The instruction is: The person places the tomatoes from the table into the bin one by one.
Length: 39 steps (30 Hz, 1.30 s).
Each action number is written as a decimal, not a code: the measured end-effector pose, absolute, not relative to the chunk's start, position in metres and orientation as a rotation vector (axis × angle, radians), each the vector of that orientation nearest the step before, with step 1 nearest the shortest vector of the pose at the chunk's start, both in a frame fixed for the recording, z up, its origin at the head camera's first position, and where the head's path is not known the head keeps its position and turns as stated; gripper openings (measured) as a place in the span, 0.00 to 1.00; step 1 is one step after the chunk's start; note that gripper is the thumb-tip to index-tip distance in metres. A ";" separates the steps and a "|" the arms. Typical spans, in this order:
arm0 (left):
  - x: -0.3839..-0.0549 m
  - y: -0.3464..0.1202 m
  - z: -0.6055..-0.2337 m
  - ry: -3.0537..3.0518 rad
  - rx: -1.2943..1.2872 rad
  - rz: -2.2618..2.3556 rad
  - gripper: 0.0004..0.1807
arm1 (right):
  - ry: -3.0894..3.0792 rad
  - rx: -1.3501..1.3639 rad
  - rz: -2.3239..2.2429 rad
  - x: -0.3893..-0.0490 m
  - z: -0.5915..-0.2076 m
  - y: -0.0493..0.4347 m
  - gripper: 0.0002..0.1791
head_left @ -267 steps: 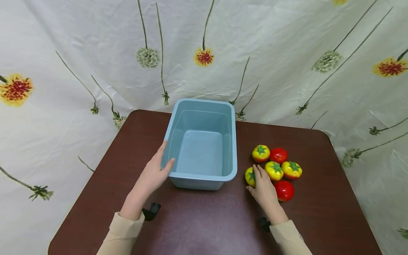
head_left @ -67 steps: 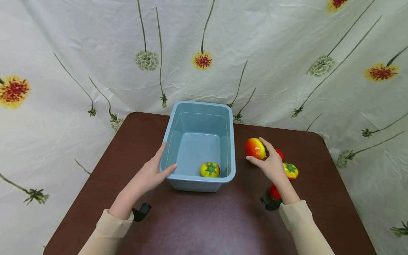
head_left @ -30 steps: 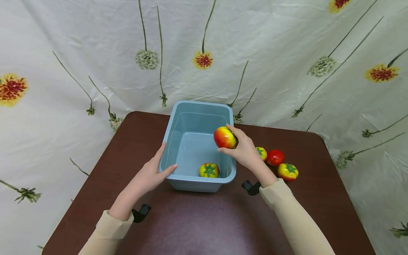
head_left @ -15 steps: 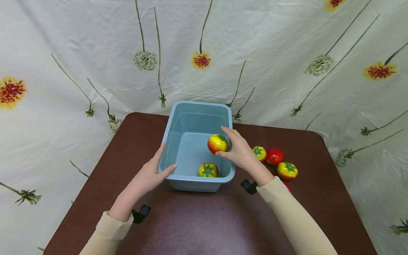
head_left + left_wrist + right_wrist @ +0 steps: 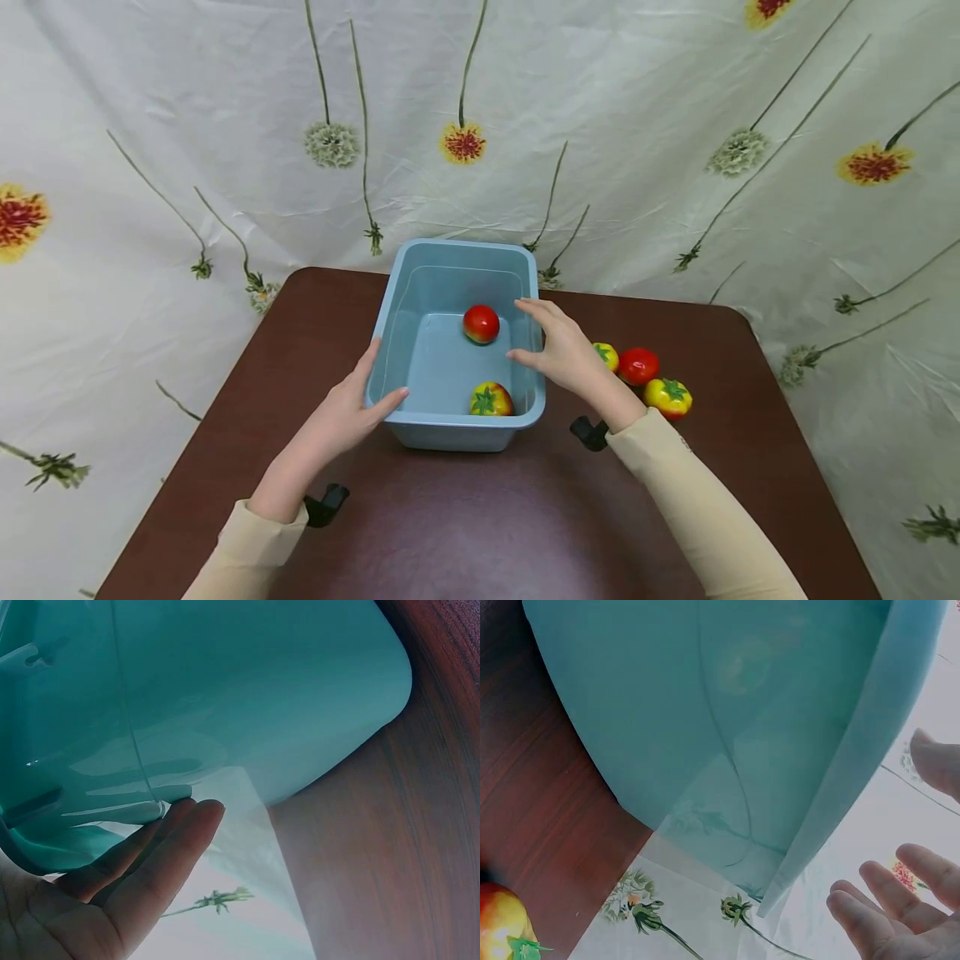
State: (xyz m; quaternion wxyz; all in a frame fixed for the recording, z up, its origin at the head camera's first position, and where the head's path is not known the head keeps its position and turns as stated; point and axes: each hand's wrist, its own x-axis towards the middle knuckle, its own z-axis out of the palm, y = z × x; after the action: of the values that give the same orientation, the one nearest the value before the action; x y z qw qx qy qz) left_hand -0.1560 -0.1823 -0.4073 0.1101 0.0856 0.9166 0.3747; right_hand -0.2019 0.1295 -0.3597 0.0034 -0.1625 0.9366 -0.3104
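Observation:
A pale blue plastic bin [image 5: 454,419] stands on the dark table. Inside it, one tomato [image 5: 481,323] lies with its red bottom up towards the far side, and a yellow-and-red tomato [image 5: 492,399] with a green star-shaped top sits at the near right. My left hand [image 5: 347,417] rests on the bin's near left corner, thumb over the rim. In the left wrist view its straight fingers [image 5: 169,862] lie along the outer wall. Above the bin's right rim, my right hand [image 5: 564,354] holds nothing, its thumb and fingers spread apart.
Right of the bin are a partly covered yellow tomato [image 5: 606,357], a red tomato [image 5: 638,367] and a yellow-red tomato [image 5: 668,398]. My right sleeve [image 5: 697,492] crosses the table in front of them. A flowered cloth [image 5: 645,125] hangs behind the table [image 5: 457,525].
The bin held no tomatoes at first; one then lay inside. My right hand carried a second tomato leftward over the rim and let it go; it rolled red side up. My left hand stayed at the corner.

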 end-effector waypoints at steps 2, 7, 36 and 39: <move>-0.156 -0.182 -0.408 2.691 0.255 1.102 0.53 | 2.943 -0.531 -0.982 -0.201 -0.360 0.131 0.39; -0.156 -0.183 -0.408 2.689 0.256 1.101 0.52 | 2.978 -0.553 -1.002 -0.198 -0.356 0.137 0.35; -0.160 -0.180 -0.407 2.676 0.267 1.088 0.53 | 2.895 0.029 -1.238 -0.144 -0.407 0.262 0.32; -0.160 -0.180 -0.407 2.678 0.265 1.085 0.53 | 2.891 0.094 -1.250 -0.138 -0.420 0.271 0.33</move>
State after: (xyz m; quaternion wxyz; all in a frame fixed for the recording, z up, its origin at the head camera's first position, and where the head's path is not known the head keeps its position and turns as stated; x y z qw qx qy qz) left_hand -0.1601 -0.1799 -0.4068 0.1198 0.0905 0.9163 0.3712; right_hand -0.1376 0.2711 -0.4196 -0.0048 0.0299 0.9174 -0.3967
